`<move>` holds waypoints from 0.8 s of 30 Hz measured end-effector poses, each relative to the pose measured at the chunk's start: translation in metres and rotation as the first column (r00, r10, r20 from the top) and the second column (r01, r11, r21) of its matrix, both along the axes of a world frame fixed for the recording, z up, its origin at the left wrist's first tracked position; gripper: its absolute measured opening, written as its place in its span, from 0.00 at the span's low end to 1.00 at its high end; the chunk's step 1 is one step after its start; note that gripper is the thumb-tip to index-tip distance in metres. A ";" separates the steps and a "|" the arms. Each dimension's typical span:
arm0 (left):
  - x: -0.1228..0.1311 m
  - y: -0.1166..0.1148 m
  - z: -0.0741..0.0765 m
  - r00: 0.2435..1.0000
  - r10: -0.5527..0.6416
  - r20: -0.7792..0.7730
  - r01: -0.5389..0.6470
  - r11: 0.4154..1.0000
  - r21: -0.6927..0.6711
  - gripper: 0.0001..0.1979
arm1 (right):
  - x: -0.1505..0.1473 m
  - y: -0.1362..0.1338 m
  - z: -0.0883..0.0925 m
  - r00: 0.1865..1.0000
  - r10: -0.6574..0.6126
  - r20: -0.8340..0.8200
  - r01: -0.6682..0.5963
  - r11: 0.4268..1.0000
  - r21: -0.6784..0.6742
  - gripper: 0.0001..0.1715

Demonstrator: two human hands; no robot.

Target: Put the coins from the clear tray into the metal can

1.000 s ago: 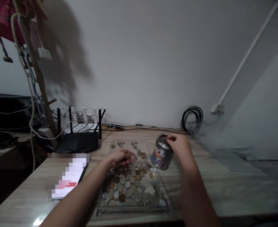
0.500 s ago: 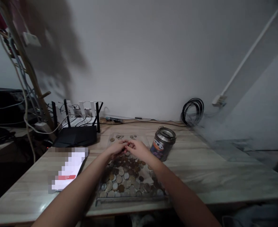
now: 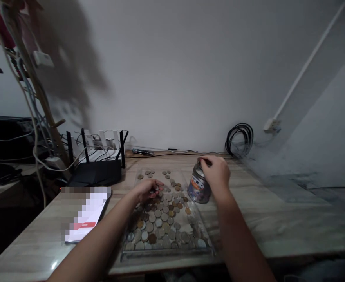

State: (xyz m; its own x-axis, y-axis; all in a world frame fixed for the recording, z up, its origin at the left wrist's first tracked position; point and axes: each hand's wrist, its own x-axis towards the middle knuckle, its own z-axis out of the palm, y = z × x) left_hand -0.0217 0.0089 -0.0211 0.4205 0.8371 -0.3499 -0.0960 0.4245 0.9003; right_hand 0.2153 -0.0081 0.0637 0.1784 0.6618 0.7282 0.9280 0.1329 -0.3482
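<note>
A clear plastic tray [image 3: 166,253] lies on the wooden table in front of me, covered with several silver and copper coins [image 3: 157,225]. My left hand [image 3: 147,189] rests on the coins at the tray's far left, fingers curled as if pinching one. A small metal tin [image 3: 198,187] with a printed label stands just right of the tray. My right hand [image 3: 216,172] sits over the tin's top, fingertips pinched together at its lid; whatever they hold is hidden.
A black router [image 3: 96,172] with upright antennas sits at the back left among white cables. A phone [image 3: 85,217] lies on the table to the left of the tray. A coil of black cable [image 3: 239,141] hangs at the wall, back right.
My right hand moved from the coins beside my left hand over to the top of the tin. My left hand stayed on the coins.
</note>
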 end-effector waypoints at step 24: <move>0.003 -0.005 0.005 0.997 0.003 -0.077 0.014 0.977 0.213 0.16 | 0.010 -0.008 0.006 0.998 -0.030 0.059 0.022 0.990 0.136 0.15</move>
State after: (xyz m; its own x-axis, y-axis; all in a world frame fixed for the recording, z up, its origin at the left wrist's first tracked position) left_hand -0.0190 0.0038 -0.0160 0.4043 0.8936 -0.1949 -0.0218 0.2225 0.9747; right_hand 0.2250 -0.0163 0.0699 0.1465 0.5524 0.8206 0.9507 0.1506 -0.2712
